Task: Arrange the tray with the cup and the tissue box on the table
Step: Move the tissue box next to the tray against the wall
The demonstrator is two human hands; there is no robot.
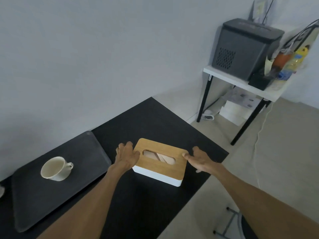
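A white tissue box with a wooden lid stands on the black table, right of centre. My left hand grips its left end and my right hand grips its right end. The box seems to rest on the table, though I cannot tell if it is lifted slightly. Left of the box lies a dark grey tray. A cream cup with a handle sits on the tray, tilted toward the camera, handle pointing right.
The table's right edge runs diagonally close to the box. Beyond it stands a white side table with a black shredder-like bin and clutter. A chair frame shows at lower right. The wall backs the table.
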